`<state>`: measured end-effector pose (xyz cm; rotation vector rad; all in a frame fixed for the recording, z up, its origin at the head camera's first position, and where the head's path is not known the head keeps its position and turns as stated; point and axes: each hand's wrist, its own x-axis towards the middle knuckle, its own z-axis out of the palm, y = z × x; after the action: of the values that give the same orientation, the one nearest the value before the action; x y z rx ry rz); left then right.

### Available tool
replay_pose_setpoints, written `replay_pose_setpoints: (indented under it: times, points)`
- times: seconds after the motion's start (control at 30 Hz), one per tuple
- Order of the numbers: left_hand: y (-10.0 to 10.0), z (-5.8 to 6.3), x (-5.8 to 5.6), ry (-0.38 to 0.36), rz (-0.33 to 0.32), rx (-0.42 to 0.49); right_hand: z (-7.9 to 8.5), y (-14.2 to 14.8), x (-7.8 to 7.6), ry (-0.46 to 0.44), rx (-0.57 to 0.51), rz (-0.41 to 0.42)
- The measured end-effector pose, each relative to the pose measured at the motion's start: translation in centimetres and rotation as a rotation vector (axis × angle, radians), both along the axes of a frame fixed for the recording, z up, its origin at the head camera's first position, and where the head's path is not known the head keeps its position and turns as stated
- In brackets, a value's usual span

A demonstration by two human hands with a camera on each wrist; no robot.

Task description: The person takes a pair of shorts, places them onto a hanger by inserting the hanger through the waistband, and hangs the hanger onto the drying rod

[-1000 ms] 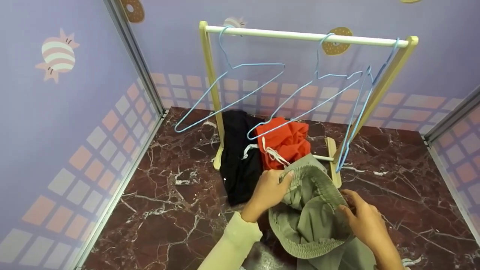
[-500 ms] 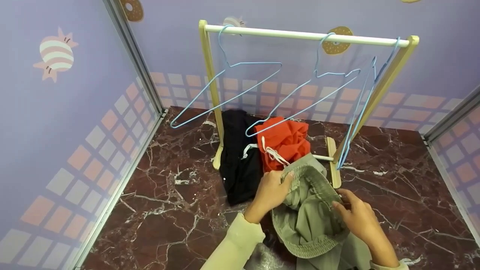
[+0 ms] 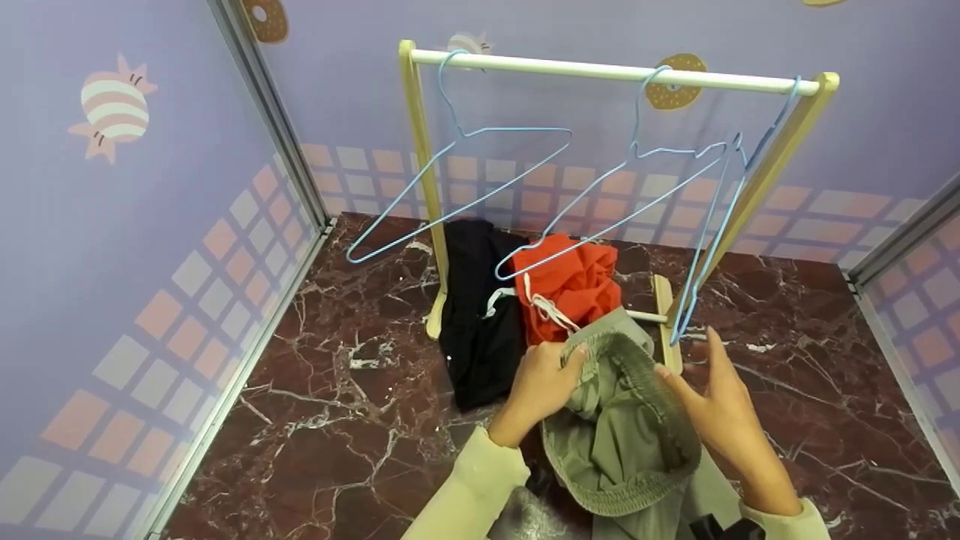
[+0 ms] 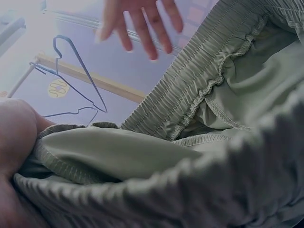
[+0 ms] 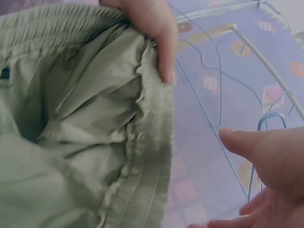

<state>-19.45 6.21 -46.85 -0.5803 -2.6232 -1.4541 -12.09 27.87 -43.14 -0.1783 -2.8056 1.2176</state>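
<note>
Grey-green elastic-waist pants (image 3: 619,427) are held up with the waistband gaping wide. My left hand (image 3: 544,382) grips the far left side of that waistband, thumb over the edge; the left wrist view shows this hand (image 4: 16,137) at the gathered fabric. Beside the opposite edge is my right hand (image 3: 724,412), fingers spread and holding nothing. In the right wrist view the right hand (image 5: 270,161) stands apart from the waistband (image 5: 149,142). Just beyond the right hand, a blue wire hanger (image 3: 738,142) hangs at the right end of the rack.
Two more blue hangers hang from the white rail (image 3: 540,66), one at left (image 3: 517,129) and one nearer the middle (image 3: 636,142). Black clothing (image 3: 480,322) and red clothing (image 3: 574,281) with white drawstrings lie on the marbled floor (image 3: 337,420) under the rack's left half.
My right hand has let go of the waistband's right edge and opened, its fingers now pointing up toward the right hanger. The left hand keeps its grip; the hangers sway slightly.
</note>
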Motion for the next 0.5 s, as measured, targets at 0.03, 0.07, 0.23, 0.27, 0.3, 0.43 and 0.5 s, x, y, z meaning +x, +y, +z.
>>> replay_pose_setpoints:
  times: [0.03,0.07,0.23,0.27,0.3,0.43,0.5]
  points:
    - [0.0,0.0,0.0,-0.003,-0.002,0.000,0.2,-0.2,-0.2,0.006,-0.028,-0.005]
    - [0.0,0.0,0.0,-0.004,-0.002,-0.002,0.5,-0.4,-0.3,0.009,-0.060,-0.010]
    - [0.0,-0.1,0.1,-0.010,-0.010,0.002,1.5,-1.3,-1.1,0.041,-0.189,-0.055]
    - [0.0,-0.1,0.1,-0.010,-0.012,0.002,1.7,-1.4,-1.3,0.043,-0.208,-0.070]
    - [0.0,-0.1,0.1,-0.012,-0.014,0.005,1.8,-1.5,-1.5,0.042,-0.229,-0.082]
    - [0.0,-0.1,0.1,-0.010,-0.019,0.005,2.4,-1.9,-2.1,0.032,-0.283,-0.127]
    - [-0.1,-0.1,0.0,-0.008,-0.019,0.007,2.6,-2.0,-2.4,0.040,-0.306,-0.137]
